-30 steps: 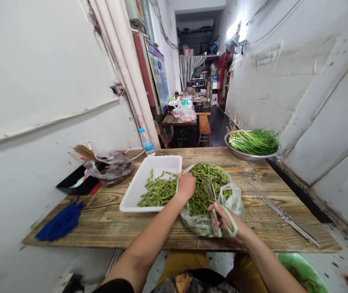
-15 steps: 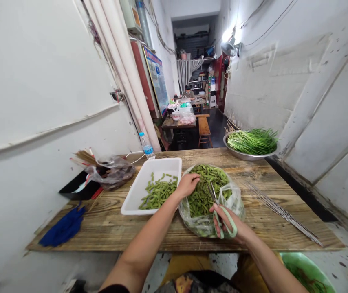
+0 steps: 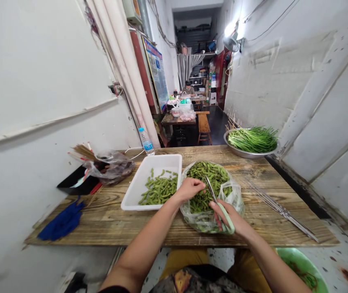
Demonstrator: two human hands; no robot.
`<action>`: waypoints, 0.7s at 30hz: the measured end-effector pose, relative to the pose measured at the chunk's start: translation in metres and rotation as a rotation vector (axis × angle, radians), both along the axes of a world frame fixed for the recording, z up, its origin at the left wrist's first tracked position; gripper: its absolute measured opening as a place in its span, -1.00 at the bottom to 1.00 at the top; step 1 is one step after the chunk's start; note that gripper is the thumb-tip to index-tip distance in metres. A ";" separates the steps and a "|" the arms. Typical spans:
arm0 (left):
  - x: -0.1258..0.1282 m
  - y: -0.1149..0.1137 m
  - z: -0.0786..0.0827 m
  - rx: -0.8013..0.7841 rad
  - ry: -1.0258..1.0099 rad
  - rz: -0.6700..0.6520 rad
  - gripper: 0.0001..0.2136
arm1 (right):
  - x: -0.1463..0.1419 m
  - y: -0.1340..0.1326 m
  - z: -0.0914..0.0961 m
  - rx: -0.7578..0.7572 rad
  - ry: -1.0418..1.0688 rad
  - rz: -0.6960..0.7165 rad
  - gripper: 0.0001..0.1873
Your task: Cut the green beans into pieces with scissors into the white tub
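Note:
A clear plastic bag (image 3: 236,199) full of green bean pods (image 3: 210,175) lies on the wooden table (image 3: 262,228) in front of me. My left hand (image 3: 190,188) reaches into the bag, fingers curled over the pods, pinching at something I cannot make out. My right hand (image 3: 230,217) grips pale green scissors (image 3: 219,205), blades pointing up toward my left hand over the pods. To the left, touching the bag, sits a white tray (image 3: 135,189) with cut pods (image 3: 158,190).
A metal bowl of green stalks (image 3: 252,140) sits far right. Metal skewers (image 3: 279,209) lie right of the bag. A water bottle (image 3: 146,142), a crumpled bag with sticks (image 3: 109,167) and a blue cloth (image 3: 60,221) lie left. A green basin (image 3: 304,270) is below. A person sits far back.
My left hand moved from the tray's edge rightward into the bag of pods. My right hand with the scissors lifted slightly toward it.

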State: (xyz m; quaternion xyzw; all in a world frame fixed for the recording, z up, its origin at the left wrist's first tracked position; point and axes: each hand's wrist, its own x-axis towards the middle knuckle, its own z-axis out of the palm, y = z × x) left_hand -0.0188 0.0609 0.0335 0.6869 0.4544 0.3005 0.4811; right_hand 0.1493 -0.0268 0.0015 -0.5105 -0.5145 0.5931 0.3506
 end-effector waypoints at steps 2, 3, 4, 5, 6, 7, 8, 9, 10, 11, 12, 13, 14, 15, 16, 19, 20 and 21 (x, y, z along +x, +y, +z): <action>0.000 -0.001 0.001 -0.049 -0.037 -0.011 -0.73 | -0.001 0.000 0.001 -0.001 0.008 0.001 -0.54; 0.001 -0.001 0.002 -0.078 -0.064 -0.014 -0.73 | -0.003 0.000 0.002 -0.004 0.008 -0.002 -0.54; 0.001 -0.001 0.001 -0.113 -0.099 -0.016 -0.74 | -0.004 0.000 0.002 -0.009 0.005 -0.011 -0.54; 0.001 -0.001 0.001 -0.158 -0.139 -0.020 -0.74 | -0.005 0.000 0.003 -0.020 -0.004 -0.025 -0.54; 0.001 -0.001 0.000 -0.211 -0.181 -0.025 -0.75 | -0.007 0.000 0.004 -0.033 -0.016 -0.039 -0.54; 0.002 -0.001 -0.002 -0.270 -0.222 -0.026 -0.74 | -0.007 0.000 0.005 -0.044 -0.025 -0.048 -0.54; 0.002 -0.001 -0.003 -0.331 -0.263 -0.019 -0.74 | -0.008 -0.001 0.006 -0.053 -0.028 -0.051 -0.54; 0.002 0.000 -0.005 -0.391 -0.308 -0.001 -0.73 | -0.008 -0.001 0.007 -0.058 -0.023 -0.056 -0.54; 0.002 0.000 -0.006 -0.440 -0.360 0.029 -0.72 | -0.009 -0.002 0.008 -0.058 -0.012 -0.052 -0.54; 0.003 0.000 -0.008 -0.472 -0.421 0.069 -0.71 | -0.008 -0.003 0.008 -0.057 0.005 -0.043 -0.54; 0.003 -0.001 -0.008 -0.487 -0.484 0.114 -0.71 | -0.008 -0.004 0.008 -0.062 0.031 -0.032 -0.54; 0.004 -0.001 -0.009 -0.488 -0.541 0.160 -0.70 | -0.008 -0.005 0.008 -0.075 0.065 -0.024 -0.53; 0.005 -0.002 -0.009 -0.479 -0.585 0.202 -0.70 | -0.008 -0.005 0.008 -0.094 0.102 -0.018 -0.52; 0.006 -0.003 -0.010 -0.461 -0.614 0.240 -0.71 | -0.007 -0.006 0.008 -0.112 0.138 -0.014 -0.52; 0.008 -0.005 -0.010 -0.438 -0.630 0.274 -0.72 | -0.007 -0.007 0.007 -0.125 0.170 -0.012 -0.52; 0.010 -0.008 -0.010 -0.380 -0.643 0.346 -0.76 | -0.007 -0.007 0.006 -0.130 0.203 -0.017 -0.54; 0.011 -0.010 -0.009 -0.369 -0.643 0.357 -0.76 | -0.007 -0.006 0.006 -0.125 0.198 -0.013 -0.55; 0.011 -0.011 -0.009 -0.363 -0.638 0.362 -0.77 | -0.008 -0.006 0.006 -0.122 0.195 -0.013 -0.56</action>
